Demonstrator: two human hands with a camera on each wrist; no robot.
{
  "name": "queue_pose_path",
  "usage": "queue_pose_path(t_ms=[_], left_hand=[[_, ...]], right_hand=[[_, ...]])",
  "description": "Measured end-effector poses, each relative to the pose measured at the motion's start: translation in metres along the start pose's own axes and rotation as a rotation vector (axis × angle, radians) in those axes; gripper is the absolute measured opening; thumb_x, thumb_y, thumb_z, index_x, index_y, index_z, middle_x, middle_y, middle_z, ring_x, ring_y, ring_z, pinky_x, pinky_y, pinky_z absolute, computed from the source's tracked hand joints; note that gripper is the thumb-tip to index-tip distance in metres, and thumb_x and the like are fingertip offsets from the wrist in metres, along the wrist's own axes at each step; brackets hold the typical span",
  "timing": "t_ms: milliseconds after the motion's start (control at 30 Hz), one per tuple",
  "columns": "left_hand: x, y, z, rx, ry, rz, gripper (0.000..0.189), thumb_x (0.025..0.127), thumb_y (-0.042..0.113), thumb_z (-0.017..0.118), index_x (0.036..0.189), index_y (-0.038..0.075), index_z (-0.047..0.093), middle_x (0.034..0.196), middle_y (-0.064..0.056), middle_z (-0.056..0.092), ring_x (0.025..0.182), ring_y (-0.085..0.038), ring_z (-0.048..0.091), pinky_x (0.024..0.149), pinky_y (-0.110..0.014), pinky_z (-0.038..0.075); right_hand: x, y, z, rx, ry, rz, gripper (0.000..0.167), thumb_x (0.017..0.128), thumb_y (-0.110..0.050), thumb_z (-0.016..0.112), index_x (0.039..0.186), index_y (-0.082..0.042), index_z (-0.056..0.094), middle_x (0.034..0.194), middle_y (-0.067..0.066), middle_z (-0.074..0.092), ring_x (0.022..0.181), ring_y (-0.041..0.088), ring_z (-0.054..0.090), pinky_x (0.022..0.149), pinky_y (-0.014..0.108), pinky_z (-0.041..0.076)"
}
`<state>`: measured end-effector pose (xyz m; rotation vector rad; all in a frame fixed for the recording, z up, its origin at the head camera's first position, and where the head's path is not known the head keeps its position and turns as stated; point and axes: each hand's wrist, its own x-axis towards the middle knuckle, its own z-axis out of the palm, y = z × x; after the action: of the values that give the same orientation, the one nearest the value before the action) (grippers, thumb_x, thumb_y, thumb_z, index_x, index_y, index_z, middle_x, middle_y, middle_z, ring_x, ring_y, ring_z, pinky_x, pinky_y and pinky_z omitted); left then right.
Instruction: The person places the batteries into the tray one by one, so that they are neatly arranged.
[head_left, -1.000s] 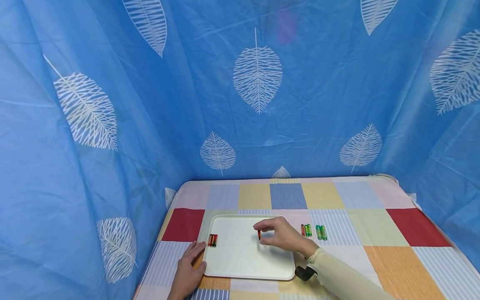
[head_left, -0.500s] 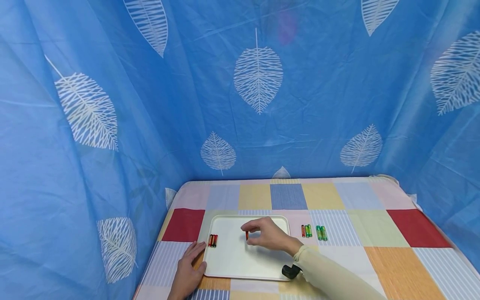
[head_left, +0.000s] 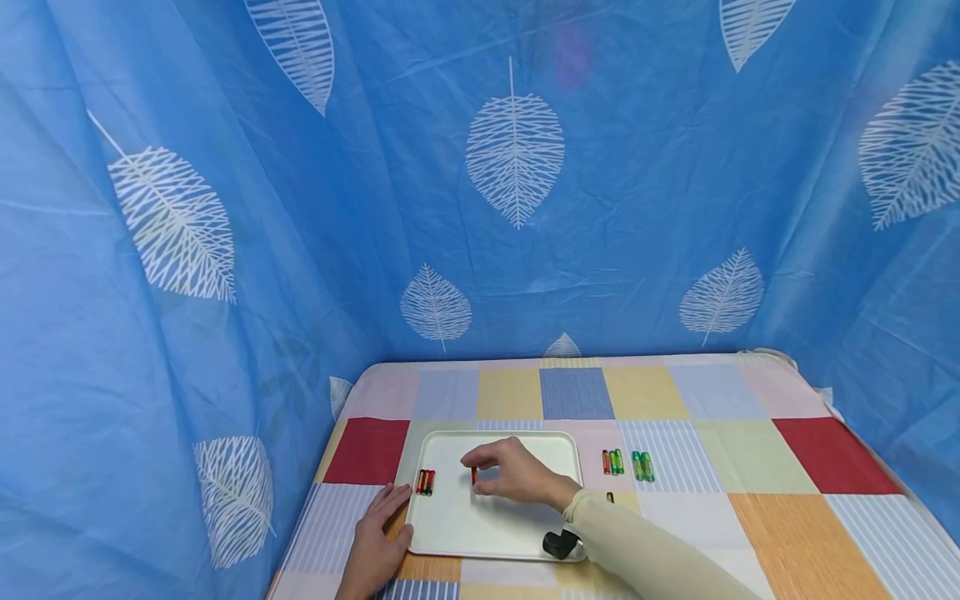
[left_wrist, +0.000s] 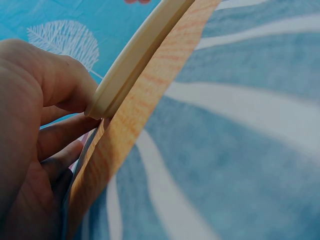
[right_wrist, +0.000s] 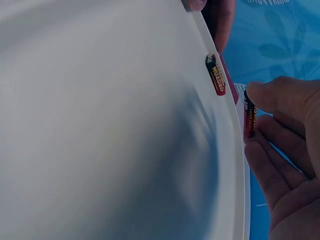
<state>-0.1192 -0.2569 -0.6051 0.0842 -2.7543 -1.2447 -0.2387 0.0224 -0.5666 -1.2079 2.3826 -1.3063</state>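
Note:
Between thumb and fingertips my right hand (head_left: pixel 521 477) pinches a small red and black battery (right_wrist: pixel 249 117). It holds the battery above the white tray (head_left: pixel 450 529). At the tray's left side a few red and black batteries (head_left: pixel 425 482) lie side by side; the right wrist view shows the nearest battery (right_wrist: pixel 216 75) against the rim. My left hand (head_left: pixel 378 533) rests by the tray's left edge, fingers fairly straight. In the left wrist view its thumb (left_wrist: pixel 70 82) touches the tray rim (left_wrist: pixel 130 65).
Right of the tray, on the patchwork cloth (head_left: pixel 780 533), lie a red battery (head_left: pixel 606 462), thin green batteries (head_left: pixel 617 462) and thicker green batteries (head_left: pixel 642 467). A dark battery (head_left: pixel 610 497) shows just beyond my right sleeve (head_left: pixel 645 542). Blue curtains (head_left: pixel 600 208) surround the table.
My right hand has moved left across the tray with the battery, toward the row at the left side. The dark battery behind my sleeve has come into view. My left hand has stayed put.

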Motion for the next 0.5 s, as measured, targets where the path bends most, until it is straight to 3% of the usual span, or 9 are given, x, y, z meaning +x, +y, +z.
queue_pose_path(t_ms=[500], left_hand=[[0.0,0.0,-0.001,0.002,-0.01,-0.007,0.055,0.091,0.0,0.075,0.145,0.004,0.07,0.154,-0.017,0.065,0.157,-0.047,0.043,0.129,-0.069,0.032]], right_hand=[[0.023,-0.004,0.022,-0.018,0.0,-0.027,0.04,0.091,-0.005,0.084,0.13,0.0,0.077,0.127,0.012,0.081,0.115,0.019,0.078,0.101,0.026,0.062]])
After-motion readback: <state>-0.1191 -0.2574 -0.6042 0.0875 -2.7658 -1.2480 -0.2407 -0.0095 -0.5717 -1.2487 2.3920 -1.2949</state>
